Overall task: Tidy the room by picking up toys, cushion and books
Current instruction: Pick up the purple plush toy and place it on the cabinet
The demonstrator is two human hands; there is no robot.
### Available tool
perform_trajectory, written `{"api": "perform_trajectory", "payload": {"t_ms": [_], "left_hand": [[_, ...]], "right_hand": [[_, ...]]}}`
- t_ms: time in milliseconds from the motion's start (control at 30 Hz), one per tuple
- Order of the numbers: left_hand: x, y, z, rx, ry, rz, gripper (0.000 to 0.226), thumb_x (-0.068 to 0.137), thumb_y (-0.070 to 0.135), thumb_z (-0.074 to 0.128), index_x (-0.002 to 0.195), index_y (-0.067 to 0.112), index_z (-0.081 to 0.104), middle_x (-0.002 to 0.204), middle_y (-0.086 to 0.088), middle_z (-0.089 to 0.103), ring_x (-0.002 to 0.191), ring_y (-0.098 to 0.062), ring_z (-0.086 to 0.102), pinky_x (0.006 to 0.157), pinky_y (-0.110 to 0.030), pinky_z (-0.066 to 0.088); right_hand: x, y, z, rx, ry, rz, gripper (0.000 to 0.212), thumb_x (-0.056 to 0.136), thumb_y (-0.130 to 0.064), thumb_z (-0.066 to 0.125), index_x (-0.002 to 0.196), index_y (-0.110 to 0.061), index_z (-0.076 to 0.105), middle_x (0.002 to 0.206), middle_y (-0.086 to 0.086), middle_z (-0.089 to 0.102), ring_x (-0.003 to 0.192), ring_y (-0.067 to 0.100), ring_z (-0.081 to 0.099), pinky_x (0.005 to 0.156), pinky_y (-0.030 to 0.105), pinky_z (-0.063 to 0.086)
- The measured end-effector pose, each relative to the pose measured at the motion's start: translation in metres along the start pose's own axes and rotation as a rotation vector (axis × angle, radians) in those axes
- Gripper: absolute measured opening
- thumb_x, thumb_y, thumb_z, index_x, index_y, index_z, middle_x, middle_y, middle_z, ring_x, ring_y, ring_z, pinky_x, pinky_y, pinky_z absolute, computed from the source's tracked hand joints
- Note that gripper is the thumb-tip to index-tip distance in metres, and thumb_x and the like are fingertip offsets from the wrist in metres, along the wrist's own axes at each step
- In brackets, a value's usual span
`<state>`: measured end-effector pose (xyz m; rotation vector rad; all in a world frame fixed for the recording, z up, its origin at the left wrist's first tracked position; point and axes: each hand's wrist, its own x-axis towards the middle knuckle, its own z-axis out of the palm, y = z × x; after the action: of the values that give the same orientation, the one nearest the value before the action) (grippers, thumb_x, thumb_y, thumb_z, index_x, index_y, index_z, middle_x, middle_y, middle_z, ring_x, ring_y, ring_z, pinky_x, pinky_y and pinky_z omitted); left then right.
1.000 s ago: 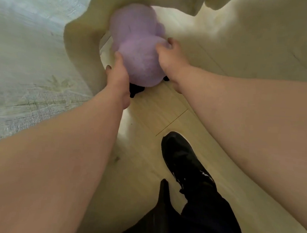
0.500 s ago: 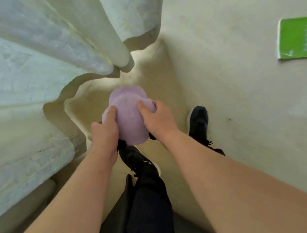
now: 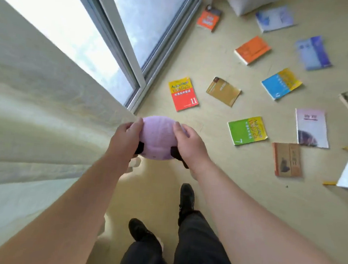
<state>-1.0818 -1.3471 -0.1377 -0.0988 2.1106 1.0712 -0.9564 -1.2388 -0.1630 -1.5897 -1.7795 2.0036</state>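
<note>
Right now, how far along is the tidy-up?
Early. Done: nothing visibly put away. In hand: left hand and right hand grip the purple plush toy above the floor. Left: many books lie scattered, among them the red book and green book, plus what looks like a white cushion by the window.

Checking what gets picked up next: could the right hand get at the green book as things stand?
Probably not yet: the right hand, like the left hand, grips the purple plush toy; the green book itself lies uncovered.
</note>
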Motion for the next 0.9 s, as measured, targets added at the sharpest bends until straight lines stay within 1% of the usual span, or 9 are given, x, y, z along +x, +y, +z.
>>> {"api": "perform_trajectory", "payload": {"t_ms": [100,300,333,400,567,700,767,833,900], "left_hand": [[-0.023,0.066,0.012,-0.060,-0.077,0.056,0.030,0.094,0.057,0.053,0.101,0.030,0.064,0.102,0.000,0.066,0.083,-0.019,0.062,0.067,-0.029,0.048],[-0.060,0.168,0.037,-0.129,-0.192,0.142,0.032,0.092,0.050,0.065,0.097,0.019,0.070,0.075,0.000,0.068,0.061,-0.015,0.064,0.061,-0.027,0.052],[-0.060,0.219,0.060,-0.138,-0.244,0.201,0.029,0.093,0.046,0.065,0.094,0.017,0.070,0.070,0.001,0.068,0.058,-0.014,0.064,0.058,-0.026,0.052],[-0.061,0.240,0.064,-0.185,-0.274,0.203,0.025,0.096,0.038,0.064,0.090,0.014,0.069,0.064,0.002,0.068,0.052,-0.012,0.063,0.054,-0.023,0.053],[-0.037,0.326,0.092,-0.332,-0.437,0.266,0.020,0.095,0.029,0.065,0.089,0.014,0.078,0.082,0.000,0.071,0.074,-0.020,0.064,0.085,-0.034,0.053],[-0.005,0.390,0.121,-0.374,-0.546,0.282,0.016,0.094,0.025,0.066,0.097,0.011,0.074,0.082,-0.006,0.066,0.071,-0.020,0.059,0.079,-0.032,0.051],[0.014,0.428,0.134,-0.362,-0.592,0.267,0.017,0.095,0.025,0.065,0.096,0.009,0.072,0.077,-0.006,0.067,0.065,-0.018,0.061,0.072,-0.028,0.054],[0.033,0.462,0.151,-0.356,-0.622,0.291,0.018,0.096,0.026,0.064,0.100,0.011,0.072,0.078,-0.006,0.069,0.060,-0.015,0.064,0.062,-0.024,0.056],[0.048,0.490,0.169,-0.350,-0.650,0.342,0.021,0.099,0.029,0.059,0.109,0.014,0.070,0.085,-0.005,0.069,0.059,-0.012,0.066,0.058,-0.022,0.056]], "right_hand": [[-0.007,-0.050,-0.049,0.066,0.032,-0.073,0.045,0.092,-0.066,0.045,0.107,-0.030,0.066,0.101,-0.010,0.069,0.098,0.017,0.065,0.088,0.039,0.054],[-0.013,-0.128,-0.123,0.107,0.133,-0.191,0.042,0.103,-0.056,0.038,0.112,-0.026,0.066,0.097,-0.014,0.066,0.099,0.014,0.063,0.090,0.033,0.052],[0.003,-0.158,-0.156,0.143,0.194,-0.257,0.042,0.103,-0.056,0.038,0.111,-0.026,0.066,0.097,-0.014,0.066,0.099,0.014,0.063,0.091,0.035,0.054],[0.013,-0.171,-0.162,0.192,0.218,-0.263,0.044,0.102,-0.059,0.038,0.109,-0.026,0.065,0.100,-0.011,0.068,0.101,0.016,0.065,0.092,0.042,0.056],[0.056,-0.228,-0.206,0.276,0.340,-0.329,0.062,0.091,-0.075,0.036,0.121,-0.026,0.060,0.112,-0.002,0.071,0.106,0.023,0.067,0.097,0.051,0.054],[0.092,-0.279,-0.243,0.281,0.407,-0.384,0.064,0.086,-0.078,0.039,0.119,-0.027,0.059,0.113,-0.001,0.070,0.106,0.024,0.067,0.094,0.050,0.056],[0.111,-0.305,-0.260,0.288,0.428,-0.408,0.053,0.090,-0.072,0.044,0.118,-0.030,0.060,0.112,-0.002,0.070,0.104,0.022,0.068,0.091,0.046,0.058],[0.127,-0.328,-0.279,0.290,0.423,-0.433,0.045,0.089,-0.070,0.049,0.115,-0.035,0.062,0.108,-0.003,0.072,0.098,0.022,0.069,0.080,0.038,0.057],[0.139,-0.345,-0.298,0.251,0.421,-0.453,0.055,0.077,-0.077,0.055,0.116,-0.039,0.062,0.104,-0.003,0.073,0.091,0.021,0.069,0.073,0.034,0.052]]}}
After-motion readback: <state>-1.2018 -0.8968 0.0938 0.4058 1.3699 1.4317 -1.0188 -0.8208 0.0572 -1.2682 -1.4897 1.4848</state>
